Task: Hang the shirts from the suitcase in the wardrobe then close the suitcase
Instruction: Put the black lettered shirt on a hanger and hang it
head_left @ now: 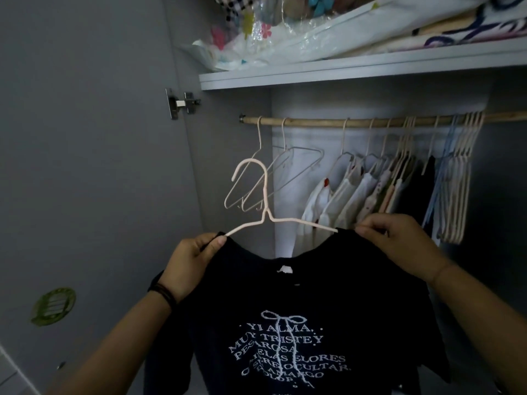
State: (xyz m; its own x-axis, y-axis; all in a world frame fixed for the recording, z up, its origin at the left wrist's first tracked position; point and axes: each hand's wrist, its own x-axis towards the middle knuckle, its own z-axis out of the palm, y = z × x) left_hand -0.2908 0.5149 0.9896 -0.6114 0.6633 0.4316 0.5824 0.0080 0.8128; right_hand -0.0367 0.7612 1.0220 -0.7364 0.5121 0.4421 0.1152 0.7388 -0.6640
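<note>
A black shirt (288, 315) with white lettering hangs on a pale pink hanger (265, 192), held up in front of the open wardrobe. My left hand (189, 266) grips the shirt's left shoulder together with the hanger's end. My right hand (402, 246) pinches the right shoulder at the hanger's other end. The hanger's hook stands below the wooden rail (313, 122) and does not touch it. The suitcase is out of view.
Two empty wire hangers (273, 172) hang at the rail's left end. Several hung garments (356, 195) and a bunch of empty hangers (459, 181) fill the right. A shelf (342, 72) above carries bagged bedding. The open door (85, 166) stands left.
</note>
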